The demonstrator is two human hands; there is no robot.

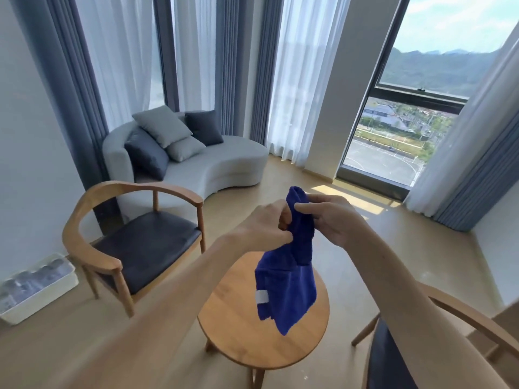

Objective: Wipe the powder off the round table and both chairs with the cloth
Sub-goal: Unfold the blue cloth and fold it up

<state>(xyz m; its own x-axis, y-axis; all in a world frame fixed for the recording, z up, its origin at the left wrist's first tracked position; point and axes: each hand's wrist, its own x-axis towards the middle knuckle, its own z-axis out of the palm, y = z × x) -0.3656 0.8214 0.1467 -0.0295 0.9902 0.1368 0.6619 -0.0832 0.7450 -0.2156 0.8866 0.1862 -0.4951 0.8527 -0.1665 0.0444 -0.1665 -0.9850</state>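
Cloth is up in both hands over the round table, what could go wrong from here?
1. The cloth is bunched between the left hand and right hand; wiping with it balled up may cover little surface.
2. Its loose end hangs above the table and could drag across the top.
3. The right chair sits mostly out of frame, so it may get missed.

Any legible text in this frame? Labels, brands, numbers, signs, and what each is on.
None readable.
Blue cloth, held up by the left hand and right hand: its white tag shows no legible print.
White box on the floor by the left chair: no lettering can be made out on it or its blurred contents.
Buildings and court outside the window: too small to show any sign.
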